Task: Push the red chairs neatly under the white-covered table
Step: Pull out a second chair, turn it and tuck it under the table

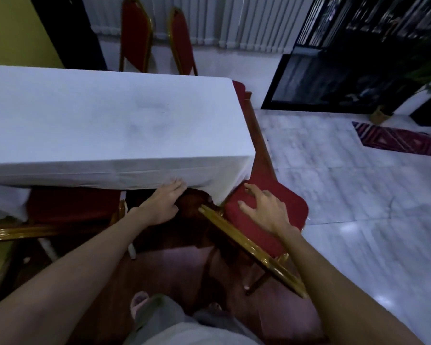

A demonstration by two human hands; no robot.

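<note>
A long table under a white cloth [105, 120] fills the left half of the view. At its near right corner a red chair with a gold frame [266, 195] stands turned at an angle, its seat partly under the cloth. My right hand [264, 210] rests flat on that red seat, fingers spread. My left hand [164, 202] touches the hanging edge of the cloth beside the chair. Another red chair [72, 205] sits at the near left, its seat partly under the cloth. Two more red chairs [135, 33] [181, 43] stand behind the far side.
A red carpet [174, 270] lies under the table and my feet. White marble floor [346, 183] spreads to the right, with a patterned rug [396, 140] and a dark glass cabinet [358, 58] beyond. Vertical blinds [246, 21] cover the far wall.
</note>
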